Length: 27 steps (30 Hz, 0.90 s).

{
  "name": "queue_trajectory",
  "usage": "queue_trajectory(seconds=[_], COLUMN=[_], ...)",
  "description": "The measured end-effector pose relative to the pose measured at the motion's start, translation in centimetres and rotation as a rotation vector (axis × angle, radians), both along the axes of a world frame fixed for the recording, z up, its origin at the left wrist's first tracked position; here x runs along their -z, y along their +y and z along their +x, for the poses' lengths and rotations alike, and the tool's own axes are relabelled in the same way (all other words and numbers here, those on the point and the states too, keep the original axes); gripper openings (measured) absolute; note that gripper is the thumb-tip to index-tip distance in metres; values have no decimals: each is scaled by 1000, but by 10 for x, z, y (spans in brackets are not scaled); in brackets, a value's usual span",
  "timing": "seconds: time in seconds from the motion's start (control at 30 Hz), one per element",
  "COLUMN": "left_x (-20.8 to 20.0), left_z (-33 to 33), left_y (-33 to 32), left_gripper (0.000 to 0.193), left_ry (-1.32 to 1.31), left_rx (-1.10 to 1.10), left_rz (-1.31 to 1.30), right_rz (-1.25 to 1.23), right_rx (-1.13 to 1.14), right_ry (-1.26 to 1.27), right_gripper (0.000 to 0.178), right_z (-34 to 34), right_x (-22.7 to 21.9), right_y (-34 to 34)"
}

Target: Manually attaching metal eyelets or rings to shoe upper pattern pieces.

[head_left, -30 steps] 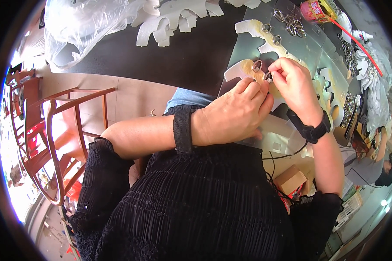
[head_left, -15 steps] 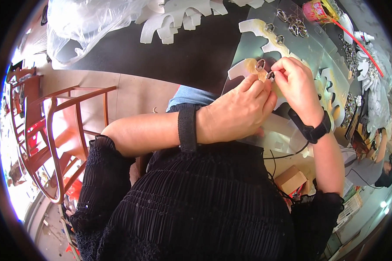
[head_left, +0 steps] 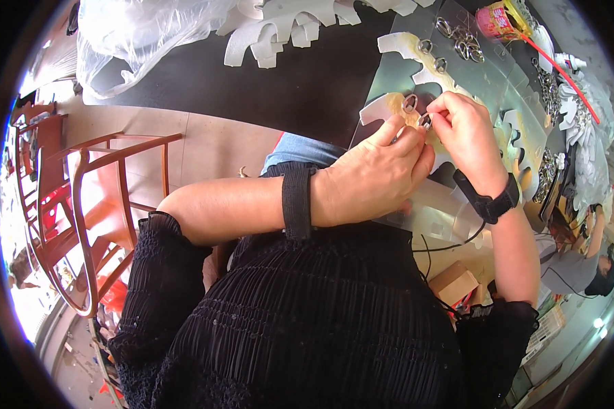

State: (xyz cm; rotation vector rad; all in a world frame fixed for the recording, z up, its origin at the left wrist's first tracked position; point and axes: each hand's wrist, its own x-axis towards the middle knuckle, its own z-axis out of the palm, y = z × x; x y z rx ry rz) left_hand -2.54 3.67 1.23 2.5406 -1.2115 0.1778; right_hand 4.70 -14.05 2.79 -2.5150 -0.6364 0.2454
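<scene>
My right hand (head_left: 472,136) is closed, its thumb and forefinger pinching a small metal ring (head_left: 425,120). My left hand (head_left: 378,170) is closed with its fingertips at the same ring, over a white scalloped strip (head_left: 375,112) smeared with yellowish glue; its fingers partly hide both. Another metal ring (head_left: 409,103) stands on the strip's glued part, just beyond my left fingertips. Farther off lies a second scalloped strip (head_left: 399,42), bearing metal rings (head_left: 440,65) along its edge. Both strips are on a clear sheet (head_left: 396,76).
Loose metal rings (head_left: 465,48) lie toward the far edge. A pink-and-yellow tub (head_left: 496,22) with a red stick (head_left: 563,73) stands at the far right. Stacked white strips (head_left: 269,41) and a plastic bag (head_left: 143,48) occupy the far left. Left is a wooden chair (head_left: 123,184); right, another person (head_left: 573,266).
Hardly anything differs. My left fingers have shifted slightly against the ring and strip; my right hand keeps its pinch in nearly the same place.
</scene>
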Motion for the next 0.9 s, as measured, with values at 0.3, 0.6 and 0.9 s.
queue_trajectory(seconds=[0.3, 0.6, 0.9], left_x=[1, -1, -3], left_z=[-3, -2, -2], left_y=[-2, -2, 3], left_gripper=[84, 84, 85], left_ry=[-28, -36, 12], left_rx=[25, 18, 20], left_rz=[108, 133, 3], right_rz=[-10, -72, -52], right_rx=[-53, -205, -242], right_ry=[16, -61, -85], right_gripper=[10, 17, 12], right_z=[0, -1, 0], right_x=[-7, -11, -8], right_y=[-2, -3, -5])
